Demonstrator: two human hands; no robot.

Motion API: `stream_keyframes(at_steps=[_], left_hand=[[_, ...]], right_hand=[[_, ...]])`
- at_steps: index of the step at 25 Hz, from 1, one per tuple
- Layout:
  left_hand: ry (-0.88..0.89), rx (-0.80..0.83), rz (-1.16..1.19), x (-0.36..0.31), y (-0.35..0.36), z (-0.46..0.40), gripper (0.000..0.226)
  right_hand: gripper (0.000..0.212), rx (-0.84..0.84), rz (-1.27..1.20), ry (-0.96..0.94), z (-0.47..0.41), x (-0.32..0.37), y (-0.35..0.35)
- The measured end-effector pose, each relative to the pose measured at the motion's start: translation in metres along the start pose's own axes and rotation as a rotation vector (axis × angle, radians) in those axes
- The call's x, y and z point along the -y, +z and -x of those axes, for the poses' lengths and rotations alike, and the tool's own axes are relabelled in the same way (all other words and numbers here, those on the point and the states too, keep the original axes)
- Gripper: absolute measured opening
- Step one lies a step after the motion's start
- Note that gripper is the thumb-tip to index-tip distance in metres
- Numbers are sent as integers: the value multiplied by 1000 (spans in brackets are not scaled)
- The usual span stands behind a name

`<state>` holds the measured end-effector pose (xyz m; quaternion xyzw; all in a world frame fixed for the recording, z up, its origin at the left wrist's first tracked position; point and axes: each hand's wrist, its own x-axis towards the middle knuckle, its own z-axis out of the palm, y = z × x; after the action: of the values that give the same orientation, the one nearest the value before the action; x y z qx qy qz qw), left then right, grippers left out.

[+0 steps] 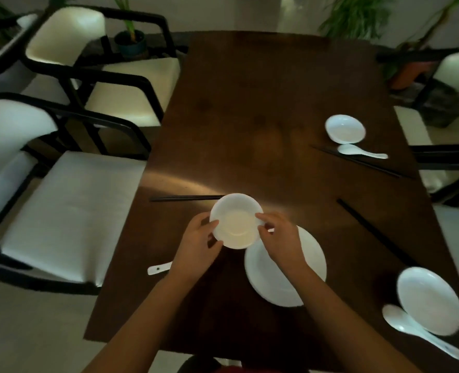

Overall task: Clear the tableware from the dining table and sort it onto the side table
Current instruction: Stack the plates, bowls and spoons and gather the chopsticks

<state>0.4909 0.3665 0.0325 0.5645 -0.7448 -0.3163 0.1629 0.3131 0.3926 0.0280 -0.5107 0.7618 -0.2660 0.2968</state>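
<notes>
A single view is given, taken from a wide-angle camera worn on the head. The scene is looked at forward and steeply downward along the length of the dark wooden dining table, whose near end lies close below the lens. Straight lines are bowed towards the frame edges. The far wall and potted plants are caught at the top.
</notes>
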Motion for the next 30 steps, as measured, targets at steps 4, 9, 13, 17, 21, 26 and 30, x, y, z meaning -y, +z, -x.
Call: stream_keyframes(at_steps=[4, 9, 13, 17, 21, 26, 30], left_hand=[[22, 196, 9, -36, 41, 17, 48], [28, 293, -54, -48, 66, 22, 50], [12, 311, -92, -49, 77, 24, 50], [81, 289, -155, -50, 80, 28, 55], [266, 262, -319, -41, 81, 39, 60], [522, 199, -489, -35, 89, 38, 40], [601, 180, -526, -33, 96, 39, 31]], right_hand=[[27, -105, -69, 187, 47, -47, -35], [28, -113, -71, 310, 68, -81, -38], [30, -124, -91, 331, 72, -90, -37], [30, -116, -165, 301, 76, -92, -43], [27, -222, -94, 272, 88, -116, -79], [41, -516, 201, 484, 114, -197, -163], [52, -312, 286, 622, 122, -243, -194]])
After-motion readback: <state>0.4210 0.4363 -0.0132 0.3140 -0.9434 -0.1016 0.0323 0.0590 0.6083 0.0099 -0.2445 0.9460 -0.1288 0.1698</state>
